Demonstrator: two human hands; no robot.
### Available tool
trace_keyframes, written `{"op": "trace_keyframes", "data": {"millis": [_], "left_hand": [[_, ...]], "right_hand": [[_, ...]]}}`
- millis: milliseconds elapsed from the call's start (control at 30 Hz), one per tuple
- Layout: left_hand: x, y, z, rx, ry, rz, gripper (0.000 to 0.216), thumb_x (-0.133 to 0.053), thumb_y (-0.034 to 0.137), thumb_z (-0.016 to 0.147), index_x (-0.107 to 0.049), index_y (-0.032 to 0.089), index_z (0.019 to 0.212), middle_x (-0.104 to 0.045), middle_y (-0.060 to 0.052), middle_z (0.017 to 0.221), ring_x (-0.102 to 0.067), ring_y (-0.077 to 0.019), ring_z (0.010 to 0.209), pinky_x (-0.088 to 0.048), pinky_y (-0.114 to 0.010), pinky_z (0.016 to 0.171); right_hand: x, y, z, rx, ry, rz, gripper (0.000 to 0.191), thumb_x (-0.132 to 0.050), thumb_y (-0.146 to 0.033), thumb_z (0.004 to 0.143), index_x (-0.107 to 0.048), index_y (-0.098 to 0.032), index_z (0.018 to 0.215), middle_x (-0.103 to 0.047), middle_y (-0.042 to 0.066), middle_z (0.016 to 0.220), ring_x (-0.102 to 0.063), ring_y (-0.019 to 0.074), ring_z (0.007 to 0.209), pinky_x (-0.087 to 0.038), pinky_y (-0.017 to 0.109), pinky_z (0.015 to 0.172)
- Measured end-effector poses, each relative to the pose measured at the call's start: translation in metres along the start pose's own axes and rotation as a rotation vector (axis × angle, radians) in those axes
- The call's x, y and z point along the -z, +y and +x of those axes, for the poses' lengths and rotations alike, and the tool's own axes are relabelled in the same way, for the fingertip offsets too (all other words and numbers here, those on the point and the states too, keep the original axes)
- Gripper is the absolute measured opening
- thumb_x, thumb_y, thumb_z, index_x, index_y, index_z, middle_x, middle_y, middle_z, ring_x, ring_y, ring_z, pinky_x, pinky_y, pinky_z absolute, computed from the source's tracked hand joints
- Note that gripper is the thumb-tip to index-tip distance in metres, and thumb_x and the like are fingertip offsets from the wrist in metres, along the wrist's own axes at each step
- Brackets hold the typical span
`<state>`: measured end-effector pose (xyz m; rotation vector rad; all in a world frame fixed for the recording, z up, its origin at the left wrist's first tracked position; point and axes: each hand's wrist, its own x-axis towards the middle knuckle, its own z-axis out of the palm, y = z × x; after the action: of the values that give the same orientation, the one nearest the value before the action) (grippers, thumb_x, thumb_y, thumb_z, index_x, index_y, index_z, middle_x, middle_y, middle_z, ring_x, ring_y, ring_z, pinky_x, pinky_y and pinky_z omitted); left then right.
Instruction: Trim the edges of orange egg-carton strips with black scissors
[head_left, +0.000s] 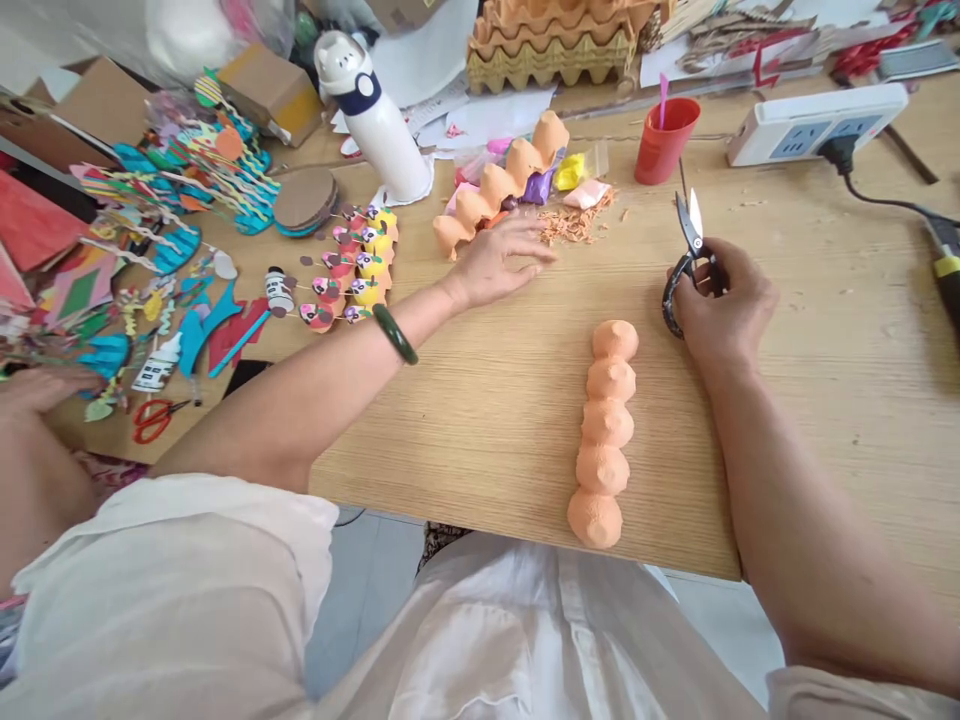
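Scissors in my right hand, black handles wrapped by my thumb and fingers, blades parted a little and pointing away from me! Over on the other side, my left hand lies flat and wide, palm down, fingers loosely spread, gripping nothing that I can see. And here's the line that matters: the near egg-carton strip, five orange cups, domes up, sits on the surface between my two forearms, its near end right by the edge closest to me. Its long axis runs almost straight away from my body, the far end leaning slightly right. From my right hand it lies to the left and back toward me; from my left hand, to the right and back toward me. My right hand is the nearer one, just beside the far cup yet apart from it, and that's the hand already full of scissors!

Beyond my left hand, the far egg-carton strip takes another line altogether, slanting from near left to far right. My left fingers lie in front of it, close to the orange shavings; whether they touch either, I cannot tell. The red cup stands well beyond my right hand.
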<state>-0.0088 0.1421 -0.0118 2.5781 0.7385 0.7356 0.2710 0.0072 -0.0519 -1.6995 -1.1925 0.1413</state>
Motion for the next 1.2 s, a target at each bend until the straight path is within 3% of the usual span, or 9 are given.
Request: {"op": "trace_keyframes", "data": {"millis": [100,367,467,567,667,833,900,1033,1200], "left_hand": [[0.007,0.015,-0.033,0.121,0.065,0.064,0.028,-0.063,0.018,0.09,-0.079,0.02,0.113,-0.079,-0.008,0.109,-0.072,-0.0241,0.112,-0.051,-0.05,0.113],[-0.006,0.056,-0.109,-0.104,-0.212,0.085,0.053,-0.043,0.034,0.106,-0.047,0.019,0.157,-0.053,-0.014,0.159,-0.038,-0.0254,0.157,-0.034,-0.049,0.129],[-0.022,0.058,-0.102,-0.271,-0.456,0.045,0.058,-0.038,0.04,0.108,-0.037,0.02,0.162,-0.043,-0.012,0.166,-0.029,-0.0243,0.161,-0.024,-0.051,0.133],[-0.034,0.041,-0.067,-0.228,-0.55,0.043,0.068,-0.037,0.049,0.107,-0.032,0.013,0.164,-0.033,-0.015,0.17,-0.022,-0.0262,0.163,-0.017,-0.053,0.134],[-0.036,0.015,-0.023,-0.086,-0.412,0.087,0.063,-0.035,0.044,0.107,-0.041,0.01,0.16,-0.035,-0.017,0.169,-0.028,-0.0273,0.161,-0.021,-0.052,0.133],[-0.037,0.005,0.018,0.089,0.06,0.156,0.044,-0.041,0.032,0.104,-0.069,0.016,0.134,-0.072,-0.014,0.132,-0.064,-0.0255,0.128,-0.048,-0.044,0.115],[-0.041,0.013,0.021,0.095,0.087,0.166,0.042,-0.041,0.026,0.103,-0.069,0.019,0.133,-0.073,-0.012,0.124,-0.067,-0.0245,0.119,-0.051,-0.043,0.11],[-0.053,0.03,0.017,-0.024,-0.013,0.103,0.059,-0.049,0.016,0.093,-0.053,0.015,0.152,-0.058,-0.017,0.147,-0.054,-0.0267,0.14,-0.045,-0.046,0.118],[-0.058,0.077,0.002,0.051,0.007,-0.083,0.04,-0.051,0.042,0.102,-0.071,0.02,0.129,-0.063,-0.013,0.145,-0.056,-0.0263,0.139,-0.042,-0.049,0.122]], "right_hand": [[0.0,-0.001,0.0,-0.007,-0.004,-0.019,0.043,-0.066,-0.016,0.073,-0.079,-0.018,0.114,-0.068,0.002,0.08,-0.055,0.0142,0.067,-0.046,0.03,0.069],[0.001,0.0,-0.002,-0.025,-0.021,-0.025,0.038,-0.066,-0.023,0.077,-0.074,-0.023,0.115,-0.067,0.002,0.083,-0.057,0.0168,0.068,-0.051,0.034,0.071],[0.001,0.002,-0.002,-0.029,-0.006,-0.036,0.04,-0.065,-0.026,0.077,-0.074,-0.023,0.116,-0.068,0.002,0.082,-0.058,0.0171,0.068,-0.051,0.034,0.07],[0.0,0.003,-0.001,-0.039,0.002,-0.027,0.042,-0.065,-0.028,0.076,-0.076,-0.021,0.116,-0.069,0.002,0.082,-0.058,0.0169,0.067,-0.05,0.033,0.069],[0.001,0.003,0.0,-0.06,0.007,-0.002,0.043,-0.065,-0.03,0.076,-0.076,-0.02,0.116,-0.068,0.002,0.082,-0.058,0.0164,0.067,-0.05,0.033,0.069],[0.003,-0.001,-0.001,-0.082,-0.036,-0.005,0.043,-0.065,-0.03,0.076,-0.075,-0.021,0.117,-0.07,0.002,0.085,-0.057,0.0167,0.067,-0.051,0.035,0.071],[0.003,-0.003,-0.002,-0.08,-0.048,-0.022,0.043,-0.065,-0.03,0.076,-0.074,-0.023,0.117,-0.072,0.003,0.087,-0.058,0.0175,0.068,-0.052,0.035,0.071],[0.003,-0.005,-0.003,-0.089,-0.087,-0.069,0.044,-0.064,-0.028,0.075,-0.075,-0.023,0.117,-0.073,0.004,0.088,-0.06,0.0189,0.07,-0.052,0.036,0.07],[0.002,-0.005,-0.004,-0.077,-0.117,-0.105,0.04,-0.065,-0.029,0.077,-0.075,-0.024,0.115,-0.073,0.005,0.089,-0.063,0.0208,0.073,-0.052,0.037,0.071]]}}
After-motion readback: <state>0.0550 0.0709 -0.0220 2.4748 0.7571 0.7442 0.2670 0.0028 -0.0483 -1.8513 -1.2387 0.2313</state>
